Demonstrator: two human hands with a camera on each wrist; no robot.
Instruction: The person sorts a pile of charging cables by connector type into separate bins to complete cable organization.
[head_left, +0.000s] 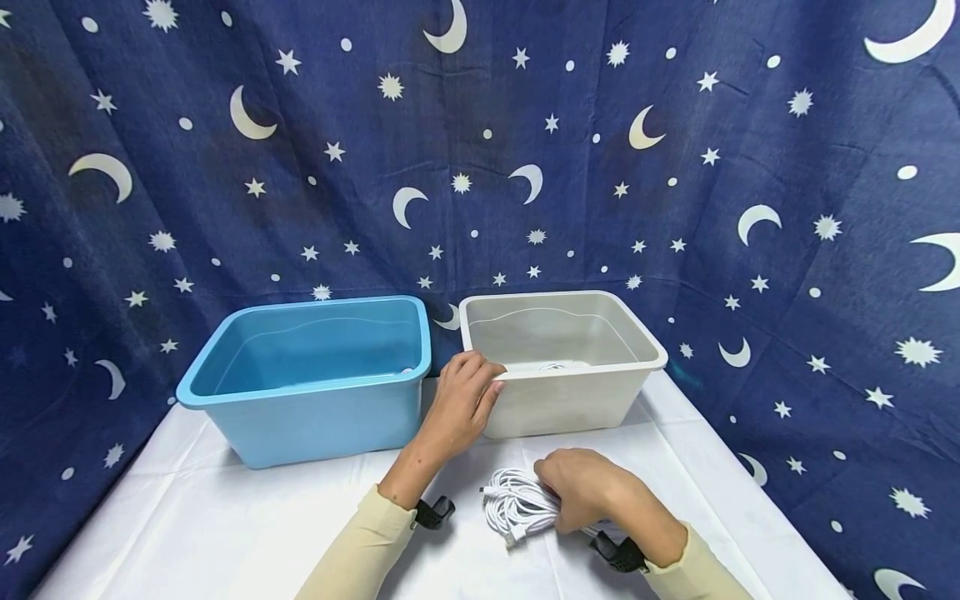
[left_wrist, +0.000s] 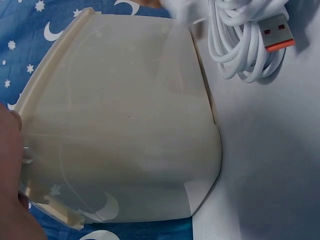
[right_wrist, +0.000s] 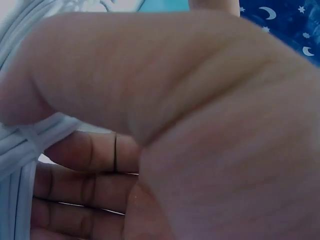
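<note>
A coiled bundle of white USB cable (head_left: 516,504) lies over the white tabletop. My right hand (head_left: 596,490) holds the bundle's right side, with thumb and fingers around the strands (right_wrist: 17,150) in the right wrist view. A USB plug (left_wrist: 276,33) with an orange edge sticks out of the coil in the left wrist view. At the front left corner of a light grey plastic bin (head_left: 570,404), my left hand (head_left: 459,404) grips the rim, its thumb on the outside and fingers over the edge. Something white, partly hidden by the front wall, lies inside this bin.
To the left stands a larger blue bin (head_left: 322,421), a small pale item (head_left: 407,370) just showing at its inner right. A white cloth (head_left: 240,533) covers the table. Behind hangs a dark blue curtain (head_left: 360,192) with moons and stars.
</note>
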